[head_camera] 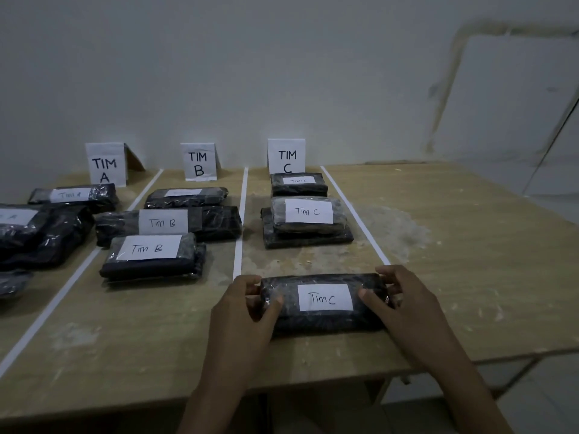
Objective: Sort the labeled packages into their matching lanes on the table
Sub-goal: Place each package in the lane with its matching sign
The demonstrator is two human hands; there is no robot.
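Note:
A black wrapped package labeled "Tim C" lies near the front of the C lane on the wooden table. My left hand grips its left end and my right hand grips its right end, thumbs on top. Further back in the same lane sit a stack of two Tim C packages and one more Tim C package, below the standing "TIM C" sign.
The B lane holds three Tim B packages under the "TIM B" sign. The A lane at far left holds several black packages by the "TIM A" sign. White tape strips divide the lanes. The table's right part is bare wood.

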